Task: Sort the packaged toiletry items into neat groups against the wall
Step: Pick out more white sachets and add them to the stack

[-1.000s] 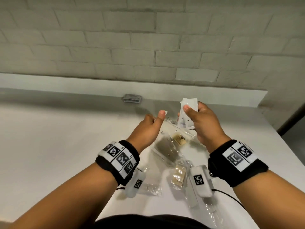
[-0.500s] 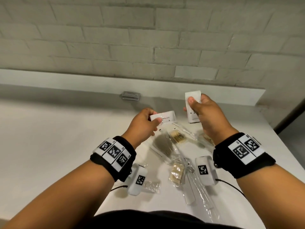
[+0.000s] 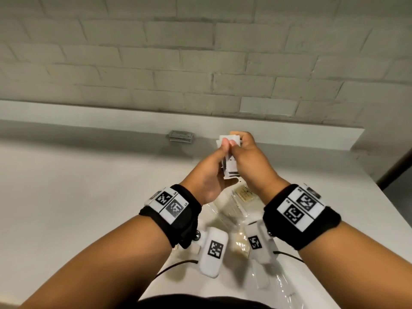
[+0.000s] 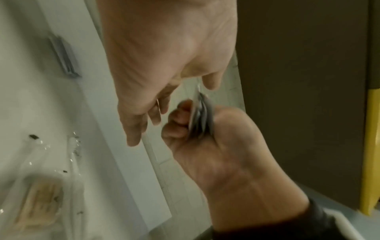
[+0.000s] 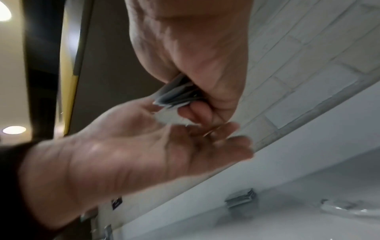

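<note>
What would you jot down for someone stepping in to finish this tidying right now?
Right hand grips a small bunch of white sachets; left hand pinches the bunch's top edge, thumb beside the right thumb.
Done: one grey stack of packets lies by the low ledge under the wall.
Left: set the sachets down against the wall, then sort the clear-wrapped items lying on the counter beneath the wrists.

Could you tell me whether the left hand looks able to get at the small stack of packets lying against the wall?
Probably yes: the left hand is nearer the stack, with bare counter between, though it first must leave the sachets.
</note>
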